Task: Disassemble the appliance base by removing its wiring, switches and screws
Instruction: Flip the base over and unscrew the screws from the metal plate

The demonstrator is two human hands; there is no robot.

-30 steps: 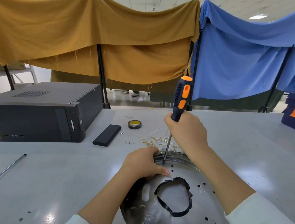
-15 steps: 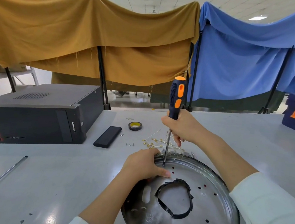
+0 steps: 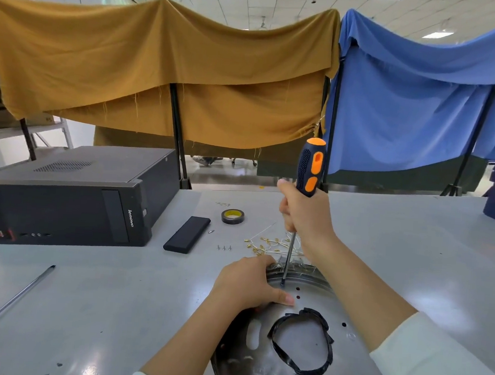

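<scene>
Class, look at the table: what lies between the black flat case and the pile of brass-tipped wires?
In the head view, three small loose screws lie on the table between the black flat case and the brass-tipped wires.

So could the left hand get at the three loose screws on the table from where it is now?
Probably yes. The left hand presses on the metal base's rim, and the three screws lie just beyond it on bare table, nothing between. Letting go would leave the base unsteadied under the screwdriver, though.
</scene>
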